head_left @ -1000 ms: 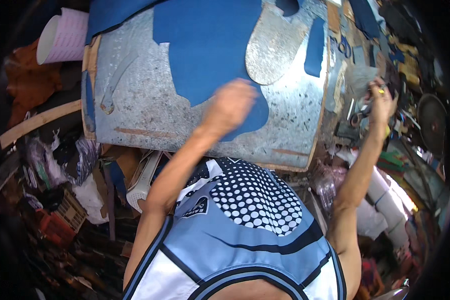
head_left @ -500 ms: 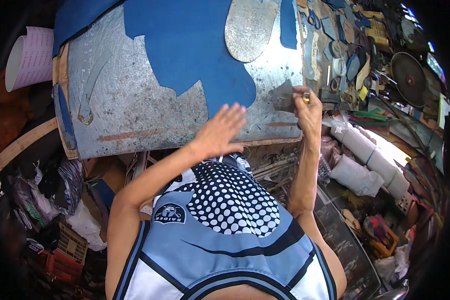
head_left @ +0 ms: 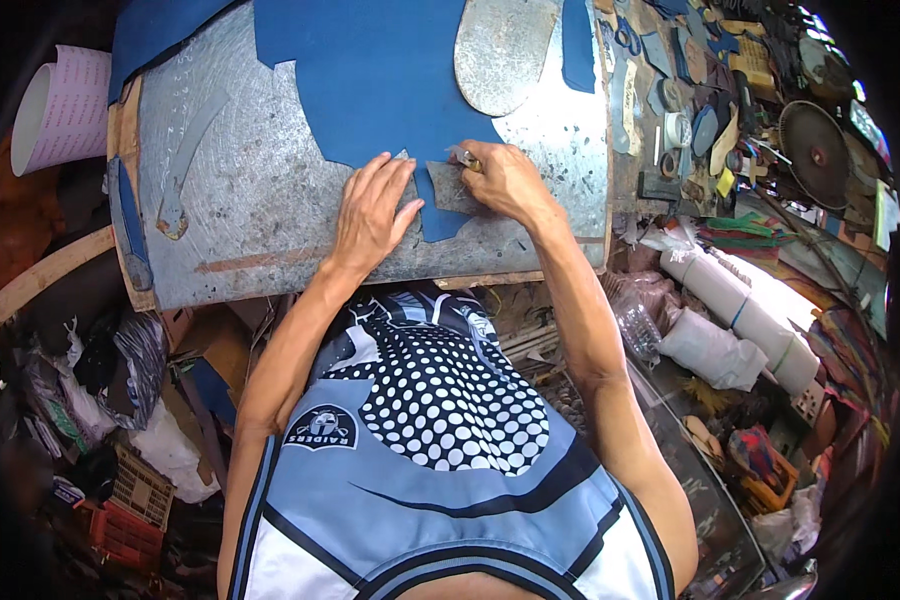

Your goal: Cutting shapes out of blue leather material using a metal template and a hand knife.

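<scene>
A large blue sheet (head_left: pixel 370 80) covers the upper middle of the metal-topped table (head_left: pixel 260 200). My left hand (head_left: pixel 372 205) lies with its fingers stretched out at the sheet's near edge, thumb apart. Across the narrow near end of the sheet lies a flat grey piece (head_left: pixel 448 188). At that piece's right side my right hand (head_left: pixel 510 185) is closed. A small shiny tool with a brass-coloured part (head_left: pixel 467 158) shows between its thumb and forefinger; its exact kind is unclear. Part of the grey piece is hidden under this hand.
A rounded metal template (head_left: pixel 500 60) rests on the sheet, beside a narrow blue strip (head_left: pixel 577 50). Scissors (head_left: pixel 627 38), tape rolls (head_left: pixel 676 130) and scraps crowd the right side. A fan (head_left: pixel 815 155) stands farther right. A paper roll (head_left: pixel 65 110) is at left.
My right hand has moved left from the table's right side to the blue sheet, and the grey piece came along. My left hand has shifted left and settled on the table.
</scene>
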A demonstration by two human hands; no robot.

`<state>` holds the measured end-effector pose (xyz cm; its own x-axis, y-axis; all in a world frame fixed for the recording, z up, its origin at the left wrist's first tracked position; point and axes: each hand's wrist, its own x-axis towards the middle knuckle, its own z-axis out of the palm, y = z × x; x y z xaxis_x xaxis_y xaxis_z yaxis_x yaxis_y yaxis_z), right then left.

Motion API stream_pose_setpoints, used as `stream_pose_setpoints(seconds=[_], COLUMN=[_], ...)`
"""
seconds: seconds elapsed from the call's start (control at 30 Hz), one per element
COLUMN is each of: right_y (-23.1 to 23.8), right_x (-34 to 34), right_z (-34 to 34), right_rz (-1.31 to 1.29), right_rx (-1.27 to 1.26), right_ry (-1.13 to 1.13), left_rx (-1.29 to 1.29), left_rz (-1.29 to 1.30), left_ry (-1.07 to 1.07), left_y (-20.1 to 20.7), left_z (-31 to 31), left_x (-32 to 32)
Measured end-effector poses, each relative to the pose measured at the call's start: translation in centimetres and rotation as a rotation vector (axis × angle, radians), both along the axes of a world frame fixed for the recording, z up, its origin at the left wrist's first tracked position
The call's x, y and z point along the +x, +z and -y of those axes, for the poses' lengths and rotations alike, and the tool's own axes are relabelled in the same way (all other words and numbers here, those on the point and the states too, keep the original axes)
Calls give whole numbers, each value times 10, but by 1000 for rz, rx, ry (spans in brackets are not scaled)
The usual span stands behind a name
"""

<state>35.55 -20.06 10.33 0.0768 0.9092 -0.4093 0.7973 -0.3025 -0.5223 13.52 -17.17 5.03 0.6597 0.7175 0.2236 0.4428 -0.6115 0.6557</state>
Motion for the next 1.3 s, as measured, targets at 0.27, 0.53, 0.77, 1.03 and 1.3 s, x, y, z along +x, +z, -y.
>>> stream_pose_setpoints(seconds=[0.27, 0.53, 0.77, 1.03, 1.3], right_y=[22, 42, 5, -22, -19], right_x=[11, 28, 16, 12, 8], right_z=[1, 4, 47, 44, 52], right_rz=[-107, -296, -528, -292, -19], right_rx=[114, 453, 15, 49, 155], right_ry=[92, -659, -614, -447, -231], left_rx=[-603, -1255, -1487, -99, -17], left_rz=[234, 855, 564, -28, -128], left_ry=[78, 492, 388, 263, 158], left_y=[15, 22, 14, 11, -9], left_z=[-15, -29, 64, 31, 31], left_x=[25, 40, 41, 27, 24])
